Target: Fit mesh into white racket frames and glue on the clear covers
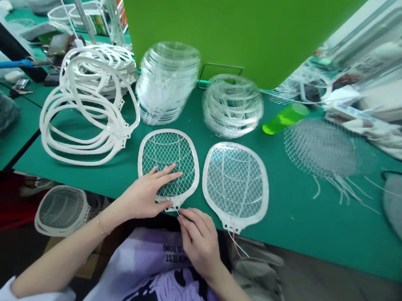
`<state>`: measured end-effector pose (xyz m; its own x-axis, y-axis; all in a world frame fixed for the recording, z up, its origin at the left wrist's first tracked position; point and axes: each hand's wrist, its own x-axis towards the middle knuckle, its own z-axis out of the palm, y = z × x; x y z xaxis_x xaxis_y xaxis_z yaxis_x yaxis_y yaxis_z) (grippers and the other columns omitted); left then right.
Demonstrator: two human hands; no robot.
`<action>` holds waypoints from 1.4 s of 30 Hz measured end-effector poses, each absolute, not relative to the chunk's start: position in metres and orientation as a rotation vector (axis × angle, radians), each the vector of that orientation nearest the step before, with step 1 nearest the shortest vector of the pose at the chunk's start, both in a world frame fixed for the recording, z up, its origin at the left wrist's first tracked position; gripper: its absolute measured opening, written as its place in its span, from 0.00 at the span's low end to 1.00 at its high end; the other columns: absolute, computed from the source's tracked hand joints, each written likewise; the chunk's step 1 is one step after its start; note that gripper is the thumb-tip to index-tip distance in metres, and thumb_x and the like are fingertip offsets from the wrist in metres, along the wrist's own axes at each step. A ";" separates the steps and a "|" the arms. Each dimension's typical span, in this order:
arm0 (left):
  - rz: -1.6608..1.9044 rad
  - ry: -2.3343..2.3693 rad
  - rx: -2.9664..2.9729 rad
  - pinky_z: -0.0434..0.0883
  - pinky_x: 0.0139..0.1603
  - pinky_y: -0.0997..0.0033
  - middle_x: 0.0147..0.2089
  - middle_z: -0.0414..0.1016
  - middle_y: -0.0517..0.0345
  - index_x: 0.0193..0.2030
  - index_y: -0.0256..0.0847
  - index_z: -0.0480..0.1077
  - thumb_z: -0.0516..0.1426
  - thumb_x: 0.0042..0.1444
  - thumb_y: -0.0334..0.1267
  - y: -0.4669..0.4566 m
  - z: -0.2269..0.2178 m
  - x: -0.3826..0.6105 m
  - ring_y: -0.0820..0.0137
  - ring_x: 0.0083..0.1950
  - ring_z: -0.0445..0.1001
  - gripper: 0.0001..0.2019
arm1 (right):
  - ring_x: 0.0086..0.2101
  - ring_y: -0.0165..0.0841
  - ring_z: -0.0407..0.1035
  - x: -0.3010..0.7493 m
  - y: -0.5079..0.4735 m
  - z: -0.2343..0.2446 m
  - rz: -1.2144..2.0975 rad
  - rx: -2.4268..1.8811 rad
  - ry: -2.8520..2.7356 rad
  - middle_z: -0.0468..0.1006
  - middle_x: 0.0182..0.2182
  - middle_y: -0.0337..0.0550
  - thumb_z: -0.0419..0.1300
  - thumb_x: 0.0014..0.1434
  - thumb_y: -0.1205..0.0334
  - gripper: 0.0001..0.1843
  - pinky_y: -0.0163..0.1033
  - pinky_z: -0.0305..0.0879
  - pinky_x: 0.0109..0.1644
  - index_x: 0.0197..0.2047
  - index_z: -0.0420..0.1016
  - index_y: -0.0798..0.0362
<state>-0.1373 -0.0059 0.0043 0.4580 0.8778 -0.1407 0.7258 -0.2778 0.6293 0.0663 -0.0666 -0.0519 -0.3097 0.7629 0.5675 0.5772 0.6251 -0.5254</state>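
Note:
In the head view a white mosquito-swatter head [196,168] lies flat on the green table near its front edge. My left hand [147,192] rests over the lower left of its mesh, fingers spread, thumb at the neck tabs. My right hand [199,238] is closed in a pinch just below the neck, on a thin white wire [178,211] that comes from it; the wire's far end is hidden by the fingers. Just to the right lies a second swatter head [266,188], its mesh inside the frame and thin white and reddish wires hanging from its neck over the edge.
White oval frames [79,152] pile up at left. Behind are stacked clear rings [168,83] and a shorter ring stack [232,106]. A green cylinder [287,119] and loose wire mesh [326,146] lie at right. A soldering iron [13,64] is far left. A green panel [231,27] stands behind.

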 end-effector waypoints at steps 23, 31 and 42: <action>0.336 1.449 1.871 0.52 0.73 0.42 0.76 0.52 0.46 0.70 0.46 0.54 0.62 0.52 0.29 -0.008 0.005 -0.121 0.54 0.75 0.54 0.39 | 0.38 0.36 0.72 0.071 -0.069 -0.039 0.103 -0.908 -2.435 0.82 0.44 0.53 0.45 0.67 0.77 0.19 0.41 0.70 0.40 0.40 0.78 0.58; 0.294 1.442 1.905 0.53 0.72 0.40 0.76 0.48 0.41 0.69 0.44 0.52 0.60 0.53 0.28 -0.008 0.008 -0.118 0.52 0.75 0.53 0.37 | 0.35 0.37 0.70 0.062 -0.067 -0.033 -0.026 -0.803 -2.581 0.79 0.34 0.55 0.48 0.63 0.80 0.16 0.41 0.63 0.35 0.38 0.78 0.62; 1.606 1.756 1.448 0.75 0.56 0.58 0.51 0.77 0.52 0.49 0.44 0.72 0.55 0.63 0.33 -0.071 -0.007 -0.152 0.62 0.54 0.77 0.09 | 0.35 0.39 0.70 0.020 -0.049 0.004 0.367 -1.042 -2.289 0.77 0.34 0.48 0.61 0.61 0.59 0.12 0.44 0.68 0.36 0.45 0.72 0.57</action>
